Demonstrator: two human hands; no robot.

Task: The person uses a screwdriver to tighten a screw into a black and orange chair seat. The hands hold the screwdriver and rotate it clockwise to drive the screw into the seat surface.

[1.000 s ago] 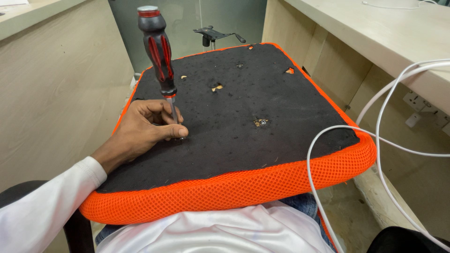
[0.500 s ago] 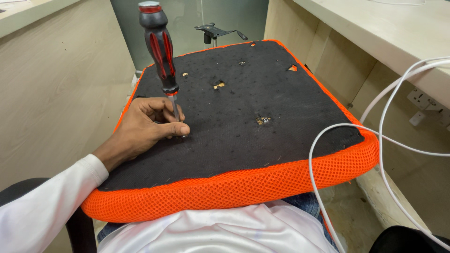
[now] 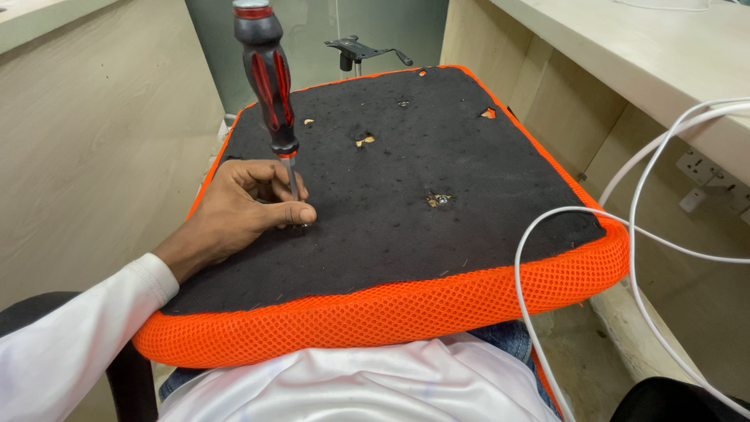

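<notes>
An upturned seat cushion (image 3: 437, 156), black fabric underside up and orange mesh around its rim, lies across the person's lap, sloping a little toward the camera. The left hand (image 3: 238, 215) rests on the black surface near its left edge, fingers curled and thumb tip pressed toward the forefinger, pinching the thin metal shaft of a screwdriver (image 3: 269, 94) just above the tip. The grip low on the shaft looks meant to keep the tip seated on a small fastener (image 3: 303, 227) at the surface; the fastener is mostly hidden by the thumb, so its type cannot be told. The screwdriver stands nearly upright: long axis close to vertical, tip down at the cushion, the black and red handle up and leaning slightly left and toward the camera, its red cap near the top of the frame. Nothing touches the handle. The right hand is not in view, so its state cannot be told. Other mounting holes (image 3: 440, 200) show in the black fabric, torn at the edges, one right of centre with a metal insert visible, others farther back near the far edge. A white cable (image 3: 522, 312) loops over the cushion's right front corner and runs down past the lap; more white cable runs up toward a wall socket (image 3: 701, 166) on the right. A metal chair mechanism (image 3: 361, 51) stands beyond the cushion's far edge. Pale wood panels flank both sides.
</notes>
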